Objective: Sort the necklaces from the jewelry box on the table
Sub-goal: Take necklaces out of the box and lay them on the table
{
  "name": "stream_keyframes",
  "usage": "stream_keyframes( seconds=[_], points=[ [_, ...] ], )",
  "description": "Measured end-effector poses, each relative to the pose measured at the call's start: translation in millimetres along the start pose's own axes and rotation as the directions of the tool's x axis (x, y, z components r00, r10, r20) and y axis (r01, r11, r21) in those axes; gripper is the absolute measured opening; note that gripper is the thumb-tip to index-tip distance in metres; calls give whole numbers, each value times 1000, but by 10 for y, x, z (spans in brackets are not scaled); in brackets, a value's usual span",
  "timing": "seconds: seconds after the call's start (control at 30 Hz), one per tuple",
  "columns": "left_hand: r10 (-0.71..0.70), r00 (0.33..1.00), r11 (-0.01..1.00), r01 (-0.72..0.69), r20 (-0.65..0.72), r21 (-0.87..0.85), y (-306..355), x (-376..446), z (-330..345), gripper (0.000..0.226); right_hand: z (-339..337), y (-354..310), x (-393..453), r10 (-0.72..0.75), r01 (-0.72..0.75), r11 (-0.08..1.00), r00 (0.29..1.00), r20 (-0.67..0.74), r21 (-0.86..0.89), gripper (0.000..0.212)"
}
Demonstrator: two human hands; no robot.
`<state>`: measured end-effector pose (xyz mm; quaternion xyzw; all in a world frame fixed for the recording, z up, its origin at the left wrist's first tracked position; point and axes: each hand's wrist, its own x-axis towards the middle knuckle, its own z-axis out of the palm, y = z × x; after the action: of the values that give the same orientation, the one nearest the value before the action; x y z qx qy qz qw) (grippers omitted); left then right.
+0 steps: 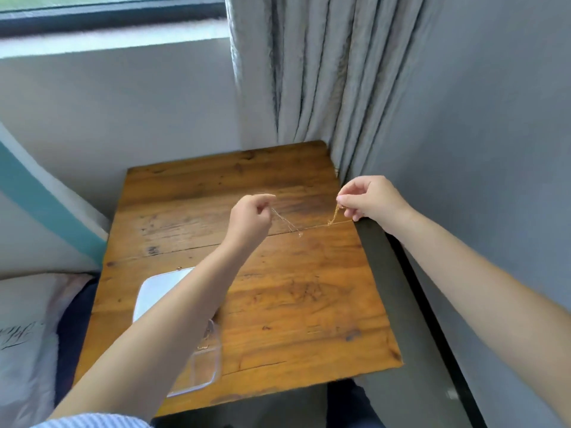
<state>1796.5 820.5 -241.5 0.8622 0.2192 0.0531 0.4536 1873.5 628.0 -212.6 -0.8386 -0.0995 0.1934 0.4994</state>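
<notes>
Both hands are up over the far half of the table, with a thin gold chain strung between them. The left hand has thumb and forefinger pressed together on one end of it, the other fingers curled in. The right hand pinches a small bunched-up clump of the chain between thumb and forefinger, right at the table's right edge.

From the left pinch the chain runs down and right to a low point that looks like it's touching or just above the wood, then carries on across and climbs to the right hand. It's super fine and a bit blurry, so I can't tell whether it's one necklace or a couple tangled together.

The box sits at the near left of the table, mostly hidden under the left forearm. It's clear plastic with its lid flipped open toward the far side. There's something small and gold inside near the hinge, too tiny to make out.

A grey curtain hangs at the back right corner, touching the table there.
</notes>
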Motion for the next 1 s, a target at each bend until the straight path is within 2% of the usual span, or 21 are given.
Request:
stream_keyframes(
  seconds=[0.07, 0.17, 0.23, 0.3, 0.4, 0.5, 0.6, 0.67, 0.73, 0.83, 0.9, 1.0],
  points=[
    [-83, 996, 997, 83, 34, 12, 63, 154, 312, 31, -138, 187, 251, 129, -127, 991, 991, 41, -40, 26],
    [-173, 984, 985, 174, 44, -11, 123, 356, 666, 24, -207, 399, 626, 312, -290, 943, 941, 130, -166, 21],
    [-215, 976, 977, 215, 36, -2, 165, 496, 804, 22, -208, 483, 850, 392, -367, 916, 906, 162, -165, 8],
    [-225, 974, 974, 225, 2, 23, 187, 664, 871, 21, -210, 532, 1064, 422, -404, 905, 891, 167, -133, 6],
    [-198, 978, 980, 199, -58, 20, 236, 931, 867, 20, -225, 531, 1344, 394, -387, 919, 906, 152, -75, 8],
    [-144, 975, 989, 136, -168, -56, 311, 1143, 786, 21, -216, 413, 1495, 251, -259, 964, 962, 106, 62, 20],
    [-53, 959, 999, 54, -278, -5, 405, 1219, 713, 20, -190, 250, 1468, 106, -114, 976, 993, 54, 184, 9],
    [-10, 954, 999, 24, -298, 42, 416, 1191, 715, 20, -173, 216, 1404, 49, -52, 978, 999, 20, 204, 6],
    [15, 964, 997, 7, -265, 83, 360, 1102, 778, 19, -134, 294, 1305, 66, -66, 969, 998, 10, 238, 6],
    [1, 992, 989, 18, -130, 148, 87, 875, 1018, 20, 6, 626, 1077, 197, -206, 924, 979, 60, 323, 17],
    [-104, 994, 983, 108, -32, 150, -213, 663, 1265, 23, 149, 960, 862, 319, -330, 875, 943, 93, 353, 24],
    [-309, 946, 941, 289, 99, 178, -643, 250, 1605, 28, 400, 1483, 454, 508, -531, 788, 847, 158, 310, 18]
  ],
)
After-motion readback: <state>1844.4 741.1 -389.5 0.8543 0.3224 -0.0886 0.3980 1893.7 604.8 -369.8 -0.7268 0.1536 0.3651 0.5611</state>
